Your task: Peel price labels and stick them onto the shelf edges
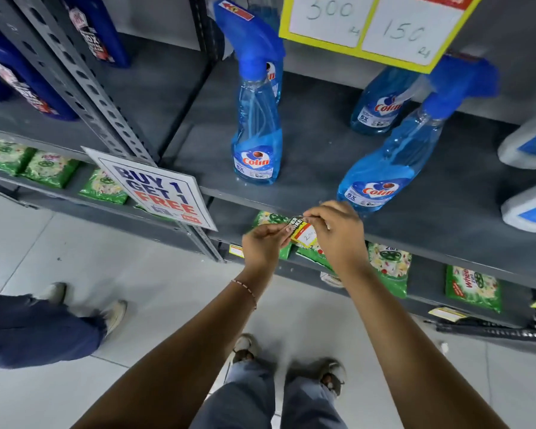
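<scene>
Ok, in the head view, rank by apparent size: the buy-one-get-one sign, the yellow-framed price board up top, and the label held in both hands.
1. Yellow-framed price board, though cut off by the frame.
2. Buy-one-get-one sign.
3. Price label, pinched between left hand and right hand.

Pale tiled floor (174, 301) under even, soft light; grey metal shelving (307, 156) with a perforated upright post (84, 85) runs across the view, a plain grey wall (164, 13) behind it

shelf edge (260, 201) open between sign (155, 188) and 2 front bottles (256, 131) | floor free
</scene>
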`<state>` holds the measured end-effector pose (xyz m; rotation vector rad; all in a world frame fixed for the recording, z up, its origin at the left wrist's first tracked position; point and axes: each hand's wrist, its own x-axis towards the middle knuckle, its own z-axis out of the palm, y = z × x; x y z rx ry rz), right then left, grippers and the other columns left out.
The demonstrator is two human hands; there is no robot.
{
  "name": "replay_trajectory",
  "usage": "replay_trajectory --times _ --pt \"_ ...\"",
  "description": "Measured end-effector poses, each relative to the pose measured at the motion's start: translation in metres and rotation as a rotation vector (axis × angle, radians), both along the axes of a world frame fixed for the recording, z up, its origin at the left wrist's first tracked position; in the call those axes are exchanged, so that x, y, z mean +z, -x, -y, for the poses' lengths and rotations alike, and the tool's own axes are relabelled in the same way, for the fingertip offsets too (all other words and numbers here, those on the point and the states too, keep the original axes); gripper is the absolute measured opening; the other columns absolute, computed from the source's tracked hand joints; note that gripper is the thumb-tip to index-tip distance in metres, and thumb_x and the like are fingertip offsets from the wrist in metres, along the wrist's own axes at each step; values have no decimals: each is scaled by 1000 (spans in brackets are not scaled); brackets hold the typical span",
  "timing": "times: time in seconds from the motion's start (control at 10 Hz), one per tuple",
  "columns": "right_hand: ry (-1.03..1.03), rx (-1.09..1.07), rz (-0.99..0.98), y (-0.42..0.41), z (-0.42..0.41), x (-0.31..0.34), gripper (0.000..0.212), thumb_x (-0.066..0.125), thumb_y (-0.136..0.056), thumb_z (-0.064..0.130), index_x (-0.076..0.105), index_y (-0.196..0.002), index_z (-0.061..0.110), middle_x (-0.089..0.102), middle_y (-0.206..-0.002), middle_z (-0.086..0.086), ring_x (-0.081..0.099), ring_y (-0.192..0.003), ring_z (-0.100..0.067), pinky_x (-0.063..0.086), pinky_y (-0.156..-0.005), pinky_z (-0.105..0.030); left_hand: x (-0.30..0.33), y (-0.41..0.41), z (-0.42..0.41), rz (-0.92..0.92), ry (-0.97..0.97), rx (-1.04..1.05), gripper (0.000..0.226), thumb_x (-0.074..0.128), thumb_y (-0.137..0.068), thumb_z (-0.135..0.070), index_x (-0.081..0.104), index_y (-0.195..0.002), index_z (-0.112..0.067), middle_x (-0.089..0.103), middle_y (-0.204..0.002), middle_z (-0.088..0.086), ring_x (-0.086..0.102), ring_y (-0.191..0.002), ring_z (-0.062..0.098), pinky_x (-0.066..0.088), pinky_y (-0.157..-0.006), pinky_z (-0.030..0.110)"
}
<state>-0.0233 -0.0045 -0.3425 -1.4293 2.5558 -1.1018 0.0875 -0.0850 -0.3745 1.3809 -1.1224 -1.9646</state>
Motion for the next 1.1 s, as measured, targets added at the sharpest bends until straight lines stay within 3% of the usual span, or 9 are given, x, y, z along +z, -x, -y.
replay_trajectory --times 0.2,0.3,0.4,0.6,0.7,0.8,0.9,1.0,1.1 --pt "27 -169 53 -15 -29 -6 10 72 -83 6 71 -80 16 73 -81 5 59 -80 -18 50 -75 -41 2 -17 12 141 418 -145 17 80 -76 -5 77 -72 -21 74 -68 -8 69 -66 10 57 -71 25" --pt "-27 -171 47 -15 -29 -9 4 74 -84 14 74 -83 18 74 -84 2 61 -83 -21 50 -77 -43 11 -17 27 215 615 -212 6 80 -77 -9 78 -80 -14 75 -75 -2 70 -70 10 54 -70 17" --pt "-100 -208 17 -13 -24 -12 2 76 -81 16 76 -83 16 74 -81 -3 62 -79 -23 52 -73 -43 15 -14 36 278 708 -280 7 80 -78 -12 79 -85 -13 77 -82 0 70 -74 10 52 -71 11" --pt "-147 -244 26 -8 -18 -9 5 77 -79 19 75 -80 14 74 -78 -3 63 -79 -22 53 -75 -44 18 -10 37 315 733 -317 4 77 -82 -14 77 -86 -13 77 -84 0 70 -76 12 55 -72 19" --pt "-183 -261 58 -8 -15 -7 10 75 -80 19 69 -76 13 71 -75 -3 61 -76 -21 53 -73 -46 17 -8 37 328 771 -300 2 76 -80 -13 75 -79 -13 74 -81 1 68 -74 15 57 -69 28" --pt "-160 -317 63 -7 -16 -3 23 78 -78 16 57 -72 8 60 -68 -3 54 -72 -22 51 -63 -40 19 -5 38 379 870 -284 14 76 -78 -10 64 -71 -14 66 -79 3 59 -71 17 49 -60 27" --pt "-164 -330 57 -10 -20 3 31 79 -78 16 50 -71 8 51 -69 -1 49 -73 -21 45 -57 -34 23 -9 38 410 942 -299 22 74 -77 -4 57 -70 -16 58 -85 1 55 -72 17 41 -57 18" --pt "-132 -327 76 -8 -28 6 26 76 -80 12 51 -75 9 55 -74 -3 52 -75 -24 47 -59 -37 30 -13 35 401 1002 -298 25 65 -73 11 60 -69 -14 54 -84 -3 51 -69 13 34 -58 4" --pt "-40 -341 111 -16 -55 19 12 71 -86 14 58 -86 12 64 -87 -5 59 -85 -27 52 -69 -38 52 -24 16 291 1105 -332 28 61 -72 17 62 -67 -10 53 -80 -2 47 -65 5 35 -62 3"
